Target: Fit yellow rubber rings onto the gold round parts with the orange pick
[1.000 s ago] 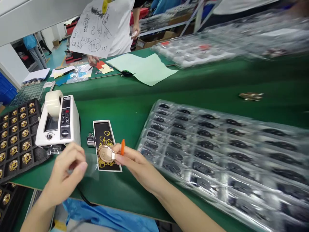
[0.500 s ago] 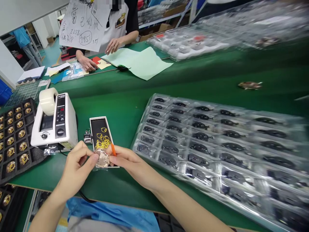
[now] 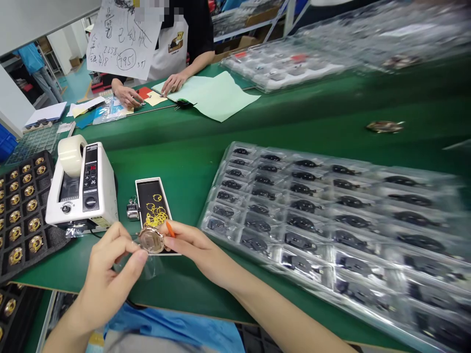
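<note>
The left hand [image 3: 110, 274] has shifted to the watch [image 3: 151, 240]'s edge, apparently pinching clear film [image 3: 152, 268], hanging loose, not yet flat. Right hand [image 3: 187, 240] pinches the watch above the box [image 3: 166, 199]'s near-left corner.

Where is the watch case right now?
The watch case is left of centre in the head view, held by the right hand at the near end of the white-rimmed box, beside the left hand's fingertips.
</note>
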Demonstrator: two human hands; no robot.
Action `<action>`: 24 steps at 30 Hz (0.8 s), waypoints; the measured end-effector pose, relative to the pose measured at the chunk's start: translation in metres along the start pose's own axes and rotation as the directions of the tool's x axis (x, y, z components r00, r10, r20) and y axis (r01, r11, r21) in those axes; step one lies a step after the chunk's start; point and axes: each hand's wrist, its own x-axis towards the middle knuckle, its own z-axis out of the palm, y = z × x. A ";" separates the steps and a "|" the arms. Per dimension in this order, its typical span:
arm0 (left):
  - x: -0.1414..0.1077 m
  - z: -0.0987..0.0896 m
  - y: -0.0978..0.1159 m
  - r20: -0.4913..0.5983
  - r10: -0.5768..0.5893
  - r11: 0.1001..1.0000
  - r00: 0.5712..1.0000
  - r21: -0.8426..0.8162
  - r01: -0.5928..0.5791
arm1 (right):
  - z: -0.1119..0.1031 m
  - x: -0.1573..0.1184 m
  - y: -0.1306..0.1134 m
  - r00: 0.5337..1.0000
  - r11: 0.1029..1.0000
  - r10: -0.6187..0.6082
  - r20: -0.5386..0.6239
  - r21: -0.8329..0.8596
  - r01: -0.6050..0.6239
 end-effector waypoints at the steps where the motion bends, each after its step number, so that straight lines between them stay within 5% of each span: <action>1: 0.001 -0.001 0.000 0.036 -0.013 0.999 0.999 -0.029 0.014 | 0.000 0.000 0.000 1.000 1.000 -0.006 0.006 0.002 0.006; 9: 0.011 0.005 -0.010 0.089 -0.105 0.993 0.990 -0.048 0.110 | 0.000 -0.002 0.000 1.000 1.000 -0.005 0.026 -0.031 0.006; 24: 0.009 0.010 -0.019 0.081 -0.083 0.996 0.993 -0.028 0.086 | 0.000 -0.003 0.003 1.000 0.999 -0.006 0.031 -0.045 0.008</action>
